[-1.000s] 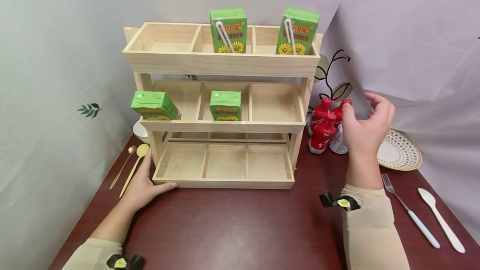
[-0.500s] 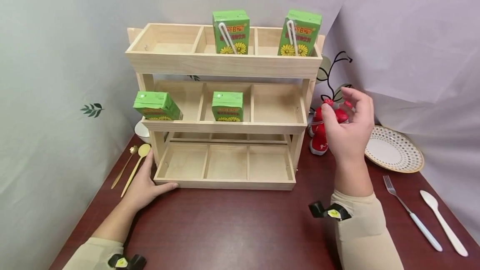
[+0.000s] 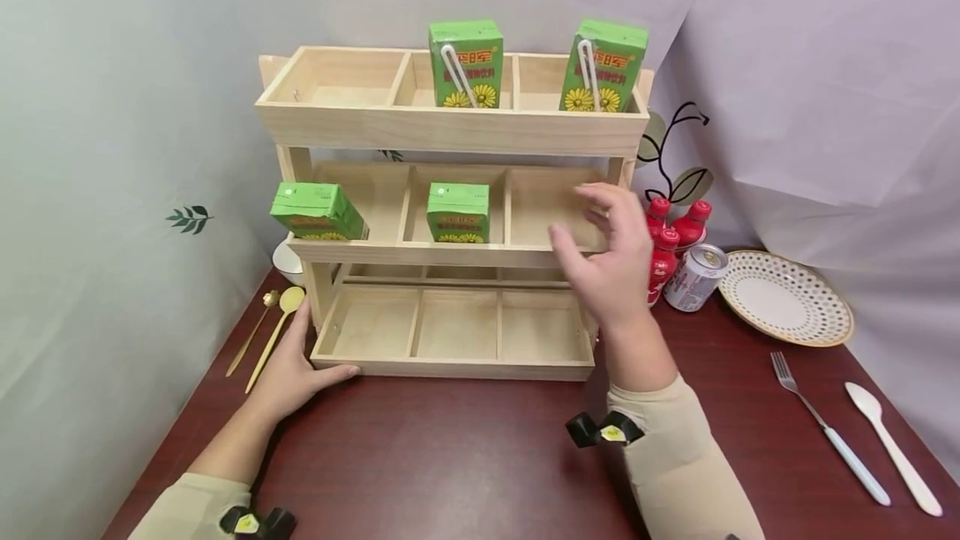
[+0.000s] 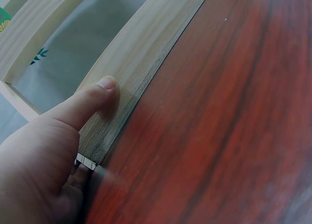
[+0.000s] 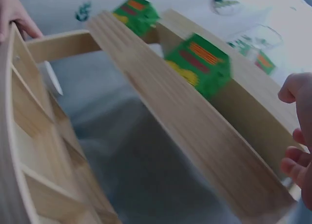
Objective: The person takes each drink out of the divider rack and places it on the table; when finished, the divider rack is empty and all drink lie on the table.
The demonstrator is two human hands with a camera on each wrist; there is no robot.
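A three-tier wooden shelf [image 3: 450, 130] stands on the dark red table, each tier split into three compartments. My left hand [image 3: 288, 377] grips its lower left corner; in the left wrist view the thumb [image 4: 92, 102] presses the front board while the fingers go round the side. Holding nothing, my right hand [image 3: 615, 273] hovers with bent, spread fingers before the right end of the middle tier. Green drink cartons sit upright in the top middle [image 3: 467, 65] and top right compartments. On the middle tier, one carton [image 3: 459, 215] stands in the centre and another carton [image 3: 315, 211] leans at the left.
Right of the shelf are several red bottles [image 3: 663, 261], a silver can [image 3: 697, 277] and a dotted plate [image 3: 783, 298]. A fork [image 3: 828, 427] and a white spoon [image 3: 892, 448] lie nearer. Two gold spoons [image 3: 273, 340] and a white bowl [image 3: 288, 263] are at the left.
My right hand has moved left, from in front of the red bottles to the shelf's middle tier. The left hand keeps its grip on the corner, and the cartons stay in place.
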